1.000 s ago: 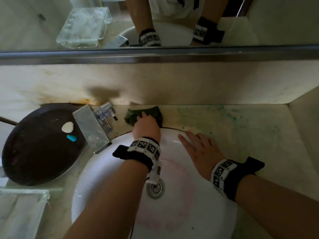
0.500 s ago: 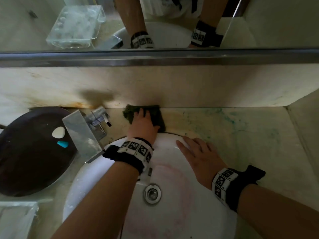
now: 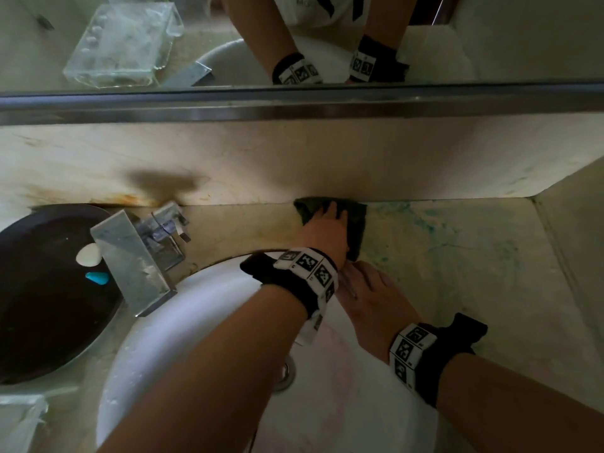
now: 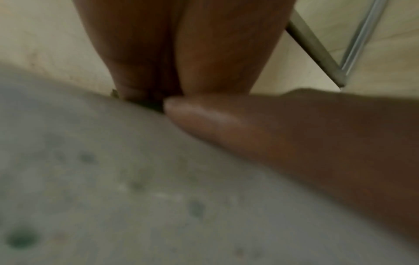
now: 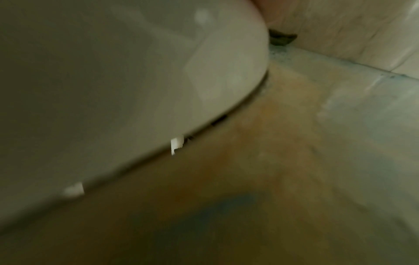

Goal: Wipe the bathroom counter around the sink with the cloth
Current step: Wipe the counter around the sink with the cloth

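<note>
A dark green cloth (image 3: 358, 223) lies on the stained marble counter (image 3: 457, 256) against the back wall, behind the right part of the white sink (image 3: 212, 322). My left hand (image 3: 327, 228) presses flat on the cloth with straight fingers. My right hand (image 3: 369, 289) rests flat on the sink rim just below it, fingertips hidden under my left wrist. In the left wrist view a sliver of cloth (image 4: 152, 105) shows under the fingers (image 4: 147, 53). The right wrist view shows the sink rim (image 5: 136, 89), the counter (image 5: 294, 161) and the cloth (image 5: 282, 38) far off.
A steel faucet (image 3: 137, 256) stands left of the sink. Beside it a dark round tray (image 3: 42, 322) holds a white soap piece (image 3: 87, 255) and a blue one (image 3: 96, 277). A glass dish (image 3: 19, 420) sits bottom left. A side wall (image 3: 581, 240) bounds the counter on the right.
My left hand has slid the cloth rightward along the back wall, away from the faucet. My right hand has stayed on the sink rim.
</note>
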The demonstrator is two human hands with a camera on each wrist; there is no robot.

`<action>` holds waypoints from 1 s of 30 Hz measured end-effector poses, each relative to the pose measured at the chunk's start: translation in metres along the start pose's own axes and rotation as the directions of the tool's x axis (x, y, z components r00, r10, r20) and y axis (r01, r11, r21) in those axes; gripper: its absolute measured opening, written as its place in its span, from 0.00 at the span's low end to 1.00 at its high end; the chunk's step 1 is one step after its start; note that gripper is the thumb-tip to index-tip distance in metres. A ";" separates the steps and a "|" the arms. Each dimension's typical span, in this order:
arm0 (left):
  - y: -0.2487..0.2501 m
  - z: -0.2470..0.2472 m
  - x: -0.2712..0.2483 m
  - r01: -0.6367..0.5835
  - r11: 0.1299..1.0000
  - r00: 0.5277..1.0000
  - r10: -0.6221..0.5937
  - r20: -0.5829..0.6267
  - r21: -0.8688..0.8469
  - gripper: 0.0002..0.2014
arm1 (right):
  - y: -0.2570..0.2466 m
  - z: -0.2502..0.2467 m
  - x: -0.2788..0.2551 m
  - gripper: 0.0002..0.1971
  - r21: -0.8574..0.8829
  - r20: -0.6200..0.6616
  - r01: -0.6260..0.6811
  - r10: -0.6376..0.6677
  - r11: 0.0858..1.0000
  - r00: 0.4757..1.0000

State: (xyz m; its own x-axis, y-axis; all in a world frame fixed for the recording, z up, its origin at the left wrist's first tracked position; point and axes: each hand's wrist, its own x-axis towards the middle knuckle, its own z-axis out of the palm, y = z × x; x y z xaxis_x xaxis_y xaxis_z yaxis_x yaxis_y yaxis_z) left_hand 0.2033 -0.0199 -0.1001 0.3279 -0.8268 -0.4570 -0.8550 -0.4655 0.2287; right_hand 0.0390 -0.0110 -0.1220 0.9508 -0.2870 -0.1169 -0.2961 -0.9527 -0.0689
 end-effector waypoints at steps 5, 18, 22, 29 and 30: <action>-0.032 -0.004 -0.024 0.065 0.994 0.994 -0.072 -0.084 -0.087 0.36 | 0.000 0.002 0.000 0.46 -0.003 0.005 -0.016 0.016 1.000 1.000; -0.073 -0.004 -0.038 -0.026 0.995 0.990 0.011 -0.143 -0.098 0.20 | -0.001 0.001 0.000 0.45 0.009 -0.014 -0.037 0.037 0.999 0.999; -0.105 0.000 -0.062 0.307 0.946 0.914 -0.324 -0.245 -0.106 0.16 | 0.000 0.001 0.001 0.46 0.009 -0.012 -0.041 0.042 0.999 0.999; -0.115 -0.013 -0.079 0.596 0.784 0.731 -0.619 -0.287 -0.174 0.12 | -0.002 0.000 0.001 0.48 0.005 -0.006 -0.046 0.046 0.999 0.999; -0.116 -0.010 -0.079 0.581 0.789 0.725 -0.612 -0.314 -0.197 0.13 | -0.002 0.000 0.001 0.48 0.008 -0.007 -0.047 0.047 0.999 0.999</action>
State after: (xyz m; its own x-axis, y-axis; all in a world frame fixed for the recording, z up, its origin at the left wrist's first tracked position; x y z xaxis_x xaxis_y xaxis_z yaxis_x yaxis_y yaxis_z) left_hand 0.2806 0.0959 -0.0820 0.8878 -0.4139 -0.2014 -0.4053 -0.9103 0.0841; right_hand 0.0405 -0.0095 -0.1221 0.9365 -0.3318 -0.1132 -0.3407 -0.9375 -0.0711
